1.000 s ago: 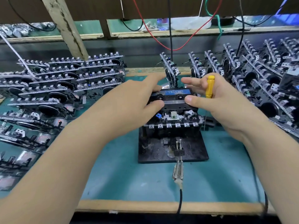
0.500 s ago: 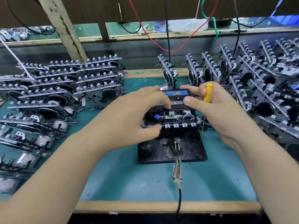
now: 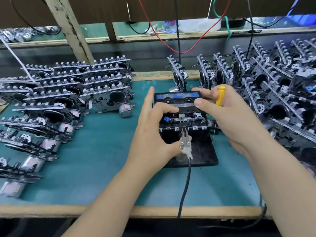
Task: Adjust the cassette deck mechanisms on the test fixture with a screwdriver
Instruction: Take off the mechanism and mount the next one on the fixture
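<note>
Fingers of left hand (image 3: 150,132): thumb pinches metal clip connector (image 3: 185,144) at front of cassette deck mechanism (image 3: 183,124); a bent finger rests on cassette (image 3: 177,100); index extended. Right hand (image 3: 227,117): thumb and fingertips grip cassette's right end; yellow-handled screwdriver (image 3: 219,96) held in the curled fingers, shaft pointing down. Mechanism sits on black test fixture (image 3: 203,151), centre of green bench (image 3: 95,161). Further mechanisms: stacked left (image 3: 68,93), racked upright right (image 3: 273,86).

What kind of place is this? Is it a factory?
Probably a factory workbench: rows of cassette deck mechanisms cover the green table, one sits on a black test fixture, and the right hand holds a yellow screwdriver.
</note>
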Available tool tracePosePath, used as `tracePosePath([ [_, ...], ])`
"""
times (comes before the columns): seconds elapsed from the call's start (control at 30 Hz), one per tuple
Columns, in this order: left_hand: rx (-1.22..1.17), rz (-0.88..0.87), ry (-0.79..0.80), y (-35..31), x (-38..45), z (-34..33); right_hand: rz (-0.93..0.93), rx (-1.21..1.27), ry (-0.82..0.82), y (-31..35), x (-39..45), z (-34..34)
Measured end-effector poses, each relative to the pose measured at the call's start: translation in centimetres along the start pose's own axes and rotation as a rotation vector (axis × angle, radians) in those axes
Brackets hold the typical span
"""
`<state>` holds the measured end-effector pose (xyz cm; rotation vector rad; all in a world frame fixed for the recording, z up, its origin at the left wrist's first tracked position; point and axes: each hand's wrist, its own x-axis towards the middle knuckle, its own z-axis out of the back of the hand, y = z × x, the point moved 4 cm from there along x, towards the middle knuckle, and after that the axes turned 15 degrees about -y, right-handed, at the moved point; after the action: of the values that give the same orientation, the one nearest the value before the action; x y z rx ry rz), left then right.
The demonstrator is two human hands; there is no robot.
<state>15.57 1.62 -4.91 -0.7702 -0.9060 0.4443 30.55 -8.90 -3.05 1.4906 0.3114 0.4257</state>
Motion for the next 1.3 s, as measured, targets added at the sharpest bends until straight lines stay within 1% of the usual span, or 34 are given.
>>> tracePosePath([
  [0.17,-0.027,-0.009,-0.064,0.0,-0.2,-0.2,0.088,-0.148,-0.079,1.2,-0.8,0.0],
  [0.3,-0.050,0.019,-0.075,1.4,-0.3,-0.6,0.157,-0.277,-0.145,2.0,-2.2,1.2],
  [0.33,-0.071,0.136,-0.092,1.8,0.6,-0.6,0.168,-0.289,-0.143,1.9,-2.3,1.5],
  [0.4,-0.153,0.364,-0.025,3.5,1.1,0.6,0.140,-0.266,-0.142,1.1,-2.0,2.1],
  [0.43,-0.258,0.452,0.023,4.1,1.8,0.2,0.103,-0.240,-0.144,0.3,-1.9,2.3],
  [0.47,-0.354,0.513,0.073,4.2,2.3,-0.4,0.067,-0.242,-0.133,-0.4,-2.1,2.7],
  [0.5,-0.397,0.541,0.089,3.8,2.8,-0.9,0.045,-0.253,-0.151,-0.8,-2.3,2.8],
  [0.53,-0.393,0.527,0.090,3.7,2.9,-0.8,0.039,-0.249,-0.165,-1.0,-2.5,3.0],
  [0.57,-0.340,0.489,0.082,3.6,2.9,-0.5,0.041,-0.242,-0.195,-0.9,-2.6,3.2],
  [0.6,-0.310,0.458,0.051,3.3,2.8,-0.3,0.038,-0.258,-0.245,-0.4,-2.9,3.2],
  [0.63,-0.288,0.387,0.052,2.7,2.5,-0.3,0.069,-0.294,-0.270,-0.2,-3.3,3.5],
  [0.7,-0.133,0.097,0.037,1.6,1.5,-0.9,0.160,-0.411,-0.265,0.0,-4.2,4.1],
  [0.73,-0.111,0.008,-0.017,1.5,0.7,-0.5,0.188,-0.488,-0.235,0.0,-4.5,4.4],
  [0.77,-0.107,-0.009,-0.045,1.4,0.1,-0.3,0.196,-0.538,-0.205,0.1,-5.0,4.5],
  [0.83,-0.134,0.027,-0.076,1.0,-0.3,-0.4,0.185,-0.587,-0.176,0.4,-5.2,5.1],
  [0.93,-0.138,0.027,-0.108,0.9,0.0,-0.2,0.173,-0.608,-0.176,0.9,-5.4,5.9],
  [1.03,-0.135,0.037,-0.101,0.8,-0.1,-0.1,0.165,-0.613,-0.169,1.5,-5.8,6.3],
  [1.2,-0.128,0.067,-0.072,0.5,-0.2,-0.1,0.245,-0.648,-0.142,2.2,-6.1,6.3],
  [1.3,-0.129,0.084,-0.061,0.5,-0.3,-0.1,0.294,-0.636,-0.186,2.7,-5.9,6.5],
])
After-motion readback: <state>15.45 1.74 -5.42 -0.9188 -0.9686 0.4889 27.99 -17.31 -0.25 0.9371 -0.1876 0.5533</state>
